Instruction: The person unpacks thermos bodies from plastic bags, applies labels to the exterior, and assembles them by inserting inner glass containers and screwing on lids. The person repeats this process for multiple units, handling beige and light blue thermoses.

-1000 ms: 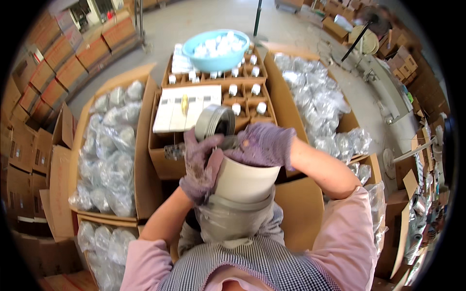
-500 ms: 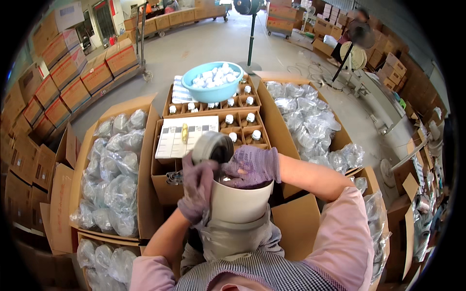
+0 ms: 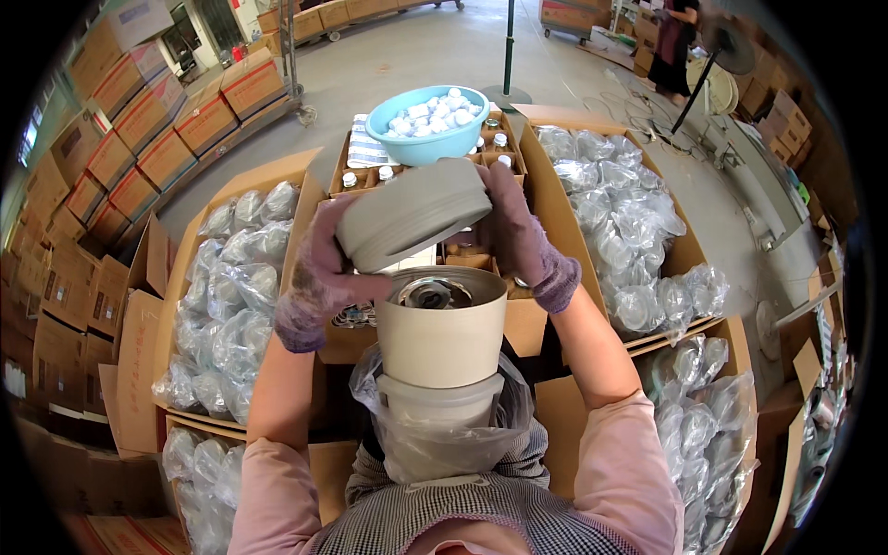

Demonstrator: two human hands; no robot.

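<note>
Between my two gloved hands is a grey round lid, tilted in the air just above a cream cylindrical pot. My left hand grips the lid's left side, and my right hand is curled against its right side. Below them the open pot stands upright at my lap, its lower part in a crumpled clear plastic bag. Inside its rim shows a shiny metal ring with a dark centre. The lid and right hand partly hide the divided carton behind.
A light blue basin of small white pieces rests on a carton of white-capped bottles. Cartons of plastic-wrapped items flank me at left and right. Boxes are stacked far left; another person stands far right.
The grey lid has gone from upright beside the pot to tilted above it. My right hand has left the pot's opening and moved onto the lid. The view has shifted a little.
</note>
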